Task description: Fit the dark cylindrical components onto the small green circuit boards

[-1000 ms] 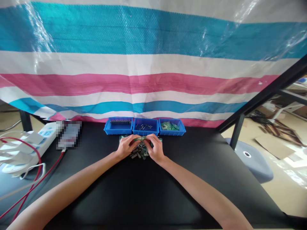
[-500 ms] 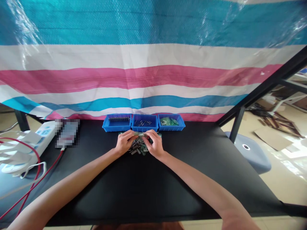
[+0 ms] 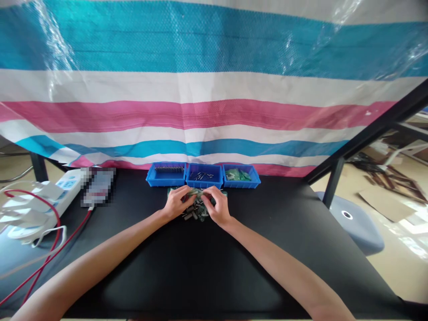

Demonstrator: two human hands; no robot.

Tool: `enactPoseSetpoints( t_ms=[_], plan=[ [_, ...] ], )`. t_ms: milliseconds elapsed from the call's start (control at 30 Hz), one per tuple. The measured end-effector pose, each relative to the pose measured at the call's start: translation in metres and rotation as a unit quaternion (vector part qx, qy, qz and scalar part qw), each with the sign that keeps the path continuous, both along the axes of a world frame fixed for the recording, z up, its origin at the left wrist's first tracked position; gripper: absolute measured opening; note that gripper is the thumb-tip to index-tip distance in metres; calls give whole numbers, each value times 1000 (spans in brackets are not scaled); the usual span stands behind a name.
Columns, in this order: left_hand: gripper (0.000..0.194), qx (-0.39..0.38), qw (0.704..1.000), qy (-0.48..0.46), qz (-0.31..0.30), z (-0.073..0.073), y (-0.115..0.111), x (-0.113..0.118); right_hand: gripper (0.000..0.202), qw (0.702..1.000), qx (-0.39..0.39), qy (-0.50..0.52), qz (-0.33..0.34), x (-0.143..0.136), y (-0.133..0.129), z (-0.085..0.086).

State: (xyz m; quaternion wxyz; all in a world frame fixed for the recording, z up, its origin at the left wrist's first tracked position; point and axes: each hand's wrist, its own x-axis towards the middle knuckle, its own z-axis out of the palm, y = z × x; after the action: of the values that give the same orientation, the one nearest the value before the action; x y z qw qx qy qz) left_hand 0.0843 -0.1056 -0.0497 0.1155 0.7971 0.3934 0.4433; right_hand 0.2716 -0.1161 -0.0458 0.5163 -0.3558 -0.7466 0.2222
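Striped plastic sheet [image 3: 214, 113] right across the upper frame, blue, white and pink, and below it the black tabletop [image 3: 200, 276] takes the lower half! A white power strip [image 3: 68, 179] over at left, and three blue bins in a row at centre: left bin [image 3: 166, 182] with a line of dark cylindrical parts, middle bin [image 3: 203, 183] with thin metal pins, right bin [image 3: 241, 183] with green packets. Just below them, the left hand [image 3: 177, 203] and right hand [image 3: 217, 207], thumbs and fingers nearly closed, pinch one small piece [image 3: 196, 192] between them, mid-frame. It looks pale green and slim (finer detail is too small to read), right above a loose heap [image 3: 197, 211] of silvery cylinders and greenish bits.
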Motion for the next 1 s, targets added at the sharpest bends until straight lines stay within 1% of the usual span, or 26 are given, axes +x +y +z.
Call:
enactPoseSetpoints(
  t_ms=[233, 400, 467, 567, 633, 700, 767, 833, 933, 967, 1000],
  plan=[
    [14, 26, 999, -29, 5, -1, 2, -3, 8, 1000, 1, -15, 14, 1, 2, -4],
    [18, 13, 1000, -4, -10, 1, 1, -3, 9, 1000, -1, -18, 14, -1, 3, -4],
    [20, 6, 1000, -7, 5, -1, 1, -4, 9, 1000, -6, -17, 6, -1, 2, -5],
    [31, 7, 998, -41, 50, -9, 1, -5, 11, 1000, -17, -7, -2, -2, 1, -3],
    [30, 16, 996, -61, 59, -14, 1, -5, 14, 999, -30, -13, 8, -3, -1, 1],
    [28, 17, 996, -67, 57, -16, 2, -6, 15, 998, -44, -30, 17, -4, -2, 8],
    [29, 6, 996, -66, 59, -15, 1, -6, 16, 997, -57, -46, 4, -3, 1, 18],
    [30, -11, 996, -66, 53, -11, 1, -6, 15, 996, -67, -65, -14, 3, 8, 31],
    [28, -25, 997, -71, 33, -6, -1, -3, 17, 983, -86, -148, -69, 27, 26, 56],
    [26, -25, 997, -70, 29, -5, -1, -2, 16, 974, -93, -178, -102, 38, 33, 64],
    [24, -22, 997, -67, 27, -4, -1, -1, 16, 963, -98, -205, -148, 50, 41, 71]
  ],
)
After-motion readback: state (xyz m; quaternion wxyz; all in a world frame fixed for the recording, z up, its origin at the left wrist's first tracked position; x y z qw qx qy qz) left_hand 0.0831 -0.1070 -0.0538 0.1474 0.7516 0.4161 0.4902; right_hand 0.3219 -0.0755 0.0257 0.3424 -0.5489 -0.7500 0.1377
